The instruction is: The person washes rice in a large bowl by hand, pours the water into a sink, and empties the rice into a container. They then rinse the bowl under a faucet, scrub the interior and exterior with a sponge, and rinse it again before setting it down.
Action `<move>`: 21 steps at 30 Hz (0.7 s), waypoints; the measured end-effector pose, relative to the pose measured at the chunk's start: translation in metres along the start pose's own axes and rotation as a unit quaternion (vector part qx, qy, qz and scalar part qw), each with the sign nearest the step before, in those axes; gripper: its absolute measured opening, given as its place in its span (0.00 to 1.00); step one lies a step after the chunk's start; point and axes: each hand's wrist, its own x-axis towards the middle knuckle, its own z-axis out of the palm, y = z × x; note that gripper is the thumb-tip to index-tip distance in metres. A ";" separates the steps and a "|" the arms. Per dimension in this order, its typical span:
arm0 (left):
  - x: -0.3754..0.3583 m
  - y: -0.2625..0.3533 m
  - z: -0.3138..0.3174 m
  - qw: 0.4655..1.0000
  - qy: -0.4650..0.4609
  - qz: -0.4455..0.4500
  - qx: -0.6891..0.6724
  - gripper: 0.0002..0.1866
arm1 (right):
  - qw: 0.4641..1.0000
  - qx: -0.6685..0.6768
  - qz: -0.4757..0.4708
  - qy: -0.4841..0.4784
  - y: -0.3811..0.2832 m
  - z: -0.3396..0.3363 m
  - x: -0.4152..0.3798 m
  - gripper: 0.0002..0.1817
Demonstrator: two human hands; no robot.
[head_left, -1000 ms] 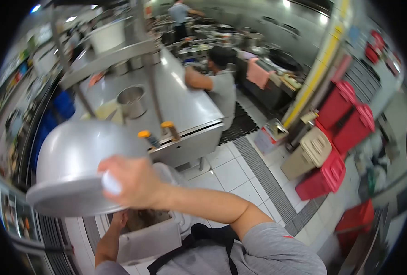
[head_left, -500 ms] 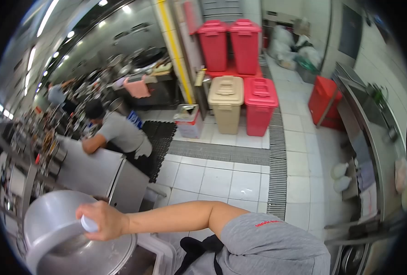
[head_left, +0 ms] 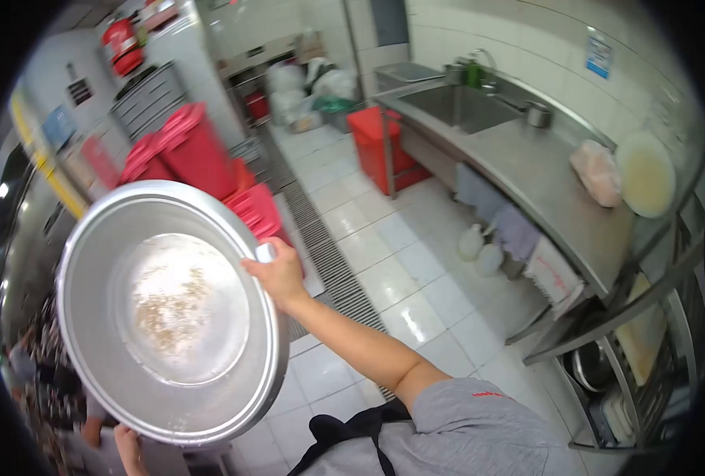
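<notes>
A large silver-coloured metal pot (head_left: 99, 357) is held up at the left, tilted so that its inside faces me. Brownish bits are scattered over its shiny bottom. My right hand (head_left: 279, 274) is closed at the pot's right rim. Something small and white shows at its fingers; I cannot make out whether it is part of a handle. Low on the left, my left hand (head_left: 128, 444) is at the pot's lower edge, its fingers mostly hidden behind the rim.
On the right runs a steel counter (head_left: 519, 170) with a sink (head_left: 463, 107). A metal rack (head_left: 622, 349) stands nearer. Red lidded bins (head_left: 198, 151) are behind the pot, and a red container (head_left: 376, 147) is beside the counter. A floor drain grate (head_left: 329, 246) crosses the tiles.
The pot has come up from beside the white-rimmed container and tipped its inside toward me. My view has swung right to the sink counter. My left hand has come into view.
</notes>
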 end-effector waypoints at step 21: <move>0.245 0.531 0.765 0.800 -0.527 0.284 -0.045 0.09 | 0.869 0.006 -0.026 0.495 -0.053 -0.511 0.312 0.17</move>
